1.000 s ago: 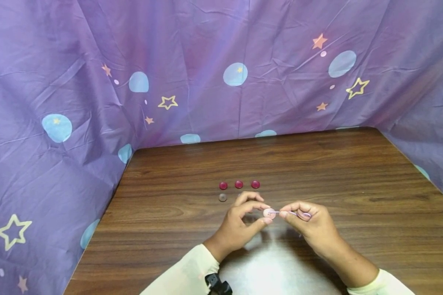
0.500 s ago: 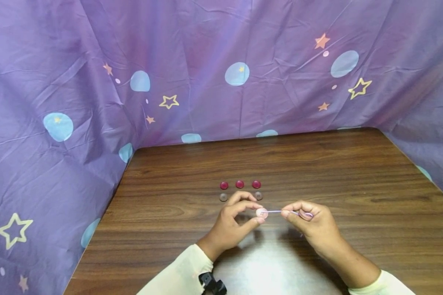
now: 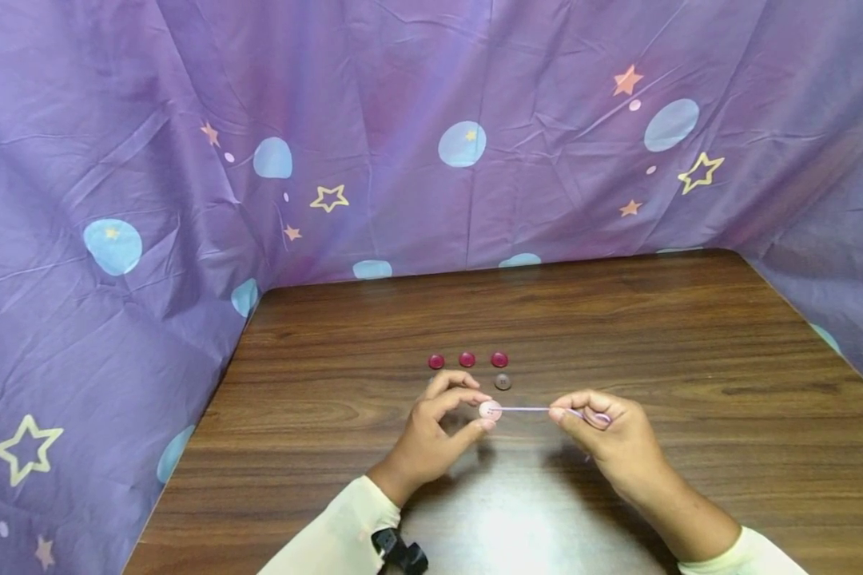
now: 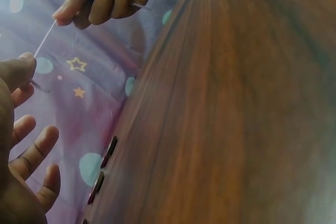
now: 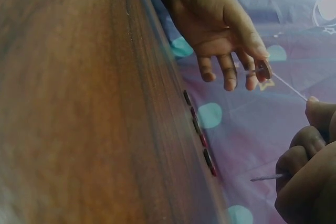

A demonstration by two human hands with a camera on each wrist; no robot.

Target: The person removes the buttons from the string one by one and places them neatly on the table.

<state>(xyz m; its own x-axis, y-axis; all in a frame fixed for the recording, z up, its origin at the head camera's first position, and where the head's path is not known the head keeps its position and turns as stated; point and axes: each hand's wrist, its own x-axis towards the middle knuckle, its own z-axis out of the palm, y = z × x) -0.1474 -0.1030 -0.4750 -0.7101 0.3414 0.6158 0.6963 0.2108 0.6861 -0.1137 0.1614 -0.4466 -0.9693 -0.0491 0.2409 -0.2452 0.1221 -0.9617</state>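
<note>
So, left hand (image 3: 423, 439) pinching a round pale-pink button (image 3: 491, 414), right hand (image 3: 614, 435) gripping thin lilac cord (image 3: 521, 409) stretched from it, hands apart above brown wood-grain worktop (image 3: 331, 343), well in from its far edge

The head view is bright and mostly sharp, with light falling from above: a burnt-out white glare sits on the near part of the table (image 3: 316, 335), and soft dark shadows lie on the table below the left hand (image 3: 422, 435) and beside the right hand (image 3: 611, 431). Behind the table, the curtain (image 3: 388, 80) carries a pale diagonal sheen. Above the table, the string (image 3: 521, 410) reads as a thin light line. Both wrist views are dimmer and hazier, the table's grain smeared, the buttons (image 5: 209, 162) along its edge soft and dark.
</note>
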